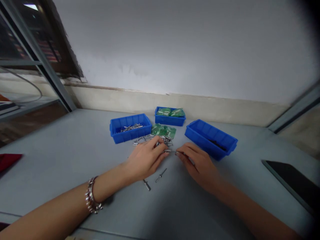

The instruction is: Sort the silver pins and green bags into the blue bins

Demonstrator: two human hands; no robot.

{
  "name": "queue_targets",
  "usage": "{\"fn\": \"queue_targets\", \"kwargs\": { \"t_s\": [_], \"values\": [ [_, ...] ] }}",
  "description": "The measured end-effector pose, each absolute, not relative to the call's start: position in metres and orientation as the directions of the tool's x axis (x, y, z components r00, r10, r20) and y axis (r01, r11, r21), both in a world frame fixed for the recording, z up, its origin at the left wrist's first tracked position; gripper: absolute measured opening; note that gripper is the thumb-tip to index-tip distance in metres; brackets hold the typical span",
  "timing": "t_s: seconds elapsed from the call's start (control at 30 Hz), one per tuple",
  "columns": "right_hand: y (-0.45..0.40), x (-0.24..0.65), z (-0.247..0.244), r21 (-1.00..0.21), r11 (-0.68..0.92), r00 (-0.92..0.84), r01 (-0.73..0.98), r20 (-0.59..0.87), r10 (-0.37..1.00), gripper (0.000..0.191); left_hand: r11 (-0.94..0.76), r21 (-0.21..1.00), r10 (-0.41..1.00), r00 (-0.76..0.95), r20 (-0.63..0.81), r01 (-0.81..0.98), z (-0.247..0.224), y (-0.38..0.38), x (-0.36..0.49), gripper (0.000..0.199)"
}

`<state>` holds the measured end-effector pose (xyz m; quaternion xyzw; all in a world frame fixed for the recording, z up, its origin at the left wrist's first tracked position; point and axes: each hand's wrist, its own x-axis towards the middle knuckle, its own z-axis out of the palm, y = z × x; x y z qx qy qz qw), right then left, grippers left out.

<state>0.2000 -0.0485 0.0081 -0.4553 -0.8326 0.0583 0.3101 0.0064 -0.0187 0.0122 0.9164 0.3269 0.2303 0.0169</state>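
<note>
A thin silver blind rivet (171,151) lies level between my two hands. My left hand (148,156) is closed, pinching one end of it with thumb and fingers. At the pin's other end, the fingertips of my right hand (198,163) are pressed together; a small dark piece seems to be in them, too small to name. Behind my left hand spreads a pile of similar rivets (166,139), partly hidden by the fingers. Two loose pieces lie nearer to me: a rivet (161,175) and another rivet (147,185), the latter partly covered by my left hand.
A blue bin (131,136) of rivets stands at left. A blue bin (170,120) with green packets is at the back, another green packet (163,131) before it. The right blue bin (211,138) holds small dark parts. A dark flat device (292,183) lies far right.
</note>
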Motion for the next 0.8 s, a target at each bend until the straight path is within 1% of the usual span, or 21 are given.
{"fn": "queue_targets", "kwargs": {
  "t_s": [0.1,0.23,0.33,0.43,0.6,0.7,0.8],
  "values": [
    [-0.0487,0.1989,0.0097,-0.383,0.562,-0.389,0.733,0.442,0.808,0.020,-0.784,0.193,0.607,0.666,0.433,0.590,0.0106,-0.0184,0.0065,0.024],
    [-0.0481,0.1989,0.0101,-0.387,0.551,-0.401,0.739,0.404,0.822,0.021,-0.797,0.171,0.583,0.664,0.469,0.579,0.0095,-0.0177,0.0073,0.025],
    [-0.0471,0.1996,0.0088,-0.390,0.539,-0.385,0.746,0.407,0.828,0.017,-0.800,0.167,0.577,0.663,0.476,0.577,0.0096,-0.0178,0.0074,0.026],
    [-0.0465,0.2001,0.0077,-0.377,0.544,-0.389,0.749,0.415,0.823,0.017,-0.800,0.170,0.579,0.669,0.465,0.575,0.0101,-0.0183,0.0070,0.026],
    [-0.0466,0.2000,0.0079,-0.353,0.561,-0.447,0.749,0.358,0.820,0.019,-0.800,0.168,0.584,0.683,0.439,0.576,0.0104,-0.0193,0.0066,0.027],
    [-0.0466,0.1996,0.0080,-0.338,0.580,-0.491,0.742,0.315,0.812,0.018,-0.813,0.156,0.564,0.693,0.449,0.561,0.0100,-0.0196,0.0066,0.027],
    [-0.0462,0.1999,0.0076,-0.333,0.599,-0.517,0.728,0.307,0.799,0.017,-0.823,0.156,0.551,0.700,0.454,0.546,0.0102,-0.0200,0.0066,0.028]
  ]
}}
